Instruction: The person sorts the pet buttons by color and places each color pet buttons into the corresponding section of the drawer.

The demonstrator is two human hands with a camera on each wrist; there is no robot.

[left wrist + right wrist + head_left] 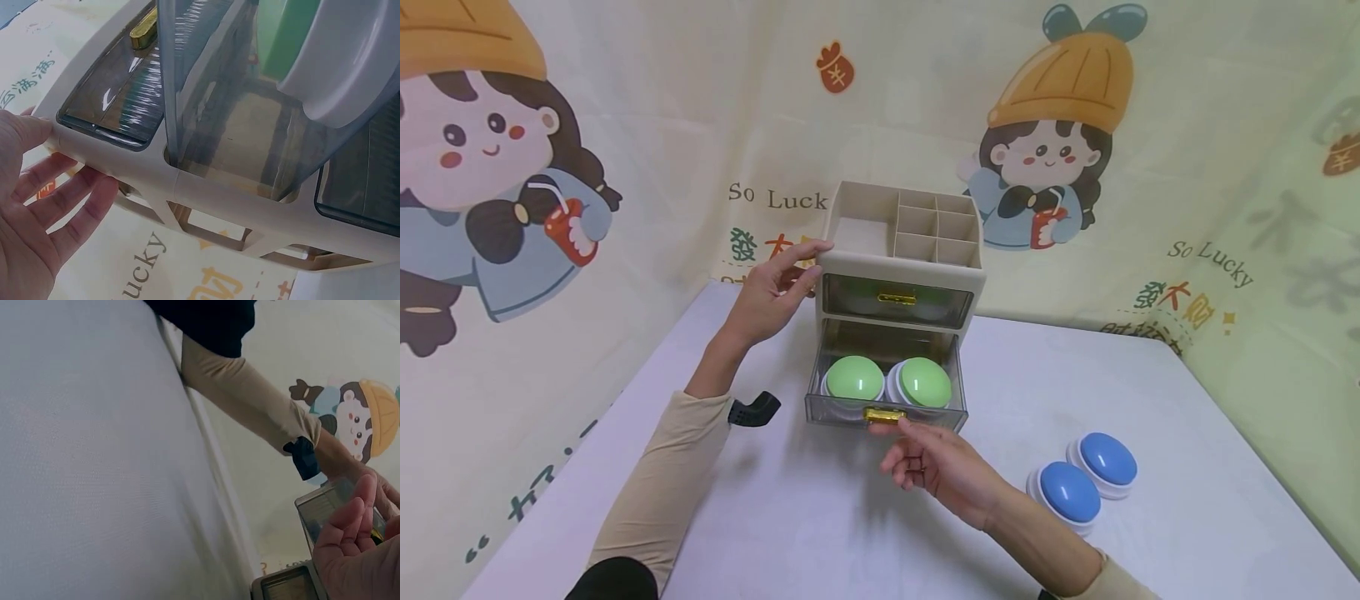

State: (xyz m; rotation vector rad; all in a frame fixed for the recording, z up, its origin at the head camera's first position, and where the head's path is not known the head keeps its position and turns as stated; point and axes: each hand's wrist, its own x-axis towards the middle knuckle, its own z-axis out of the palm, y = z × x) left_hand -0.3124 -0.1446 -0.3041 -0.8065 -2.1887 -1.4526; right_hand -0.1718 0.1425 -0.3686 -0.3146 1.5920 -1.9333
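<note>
A beige desktop organizer (895,265) stands upright on the table. Its lower drawer (842,412), smoky and see-through, is pulled out. Two round lids or buttons, a left green dome (855,377) and a right green dome (926,382), sit in it on white bases. My left hand (769,293) touches the organizer's upper left side with thumb and fingertips; the left wrist view shows its fingers (94,194) fairly straight against that side. At the drawer's gold handle (885,415), thumb and index finger of my right hand (951,471) pinch, the other fingers curled below.
To the right lie two white-based blue domes, a nearer one (1070,492) and a farther one (1108,459). The organizer's upper drawer (895,302) is shut; open compartments (917,221) top it. A printed cloth (910,125) hangs behind the white table (775,517).
</note>
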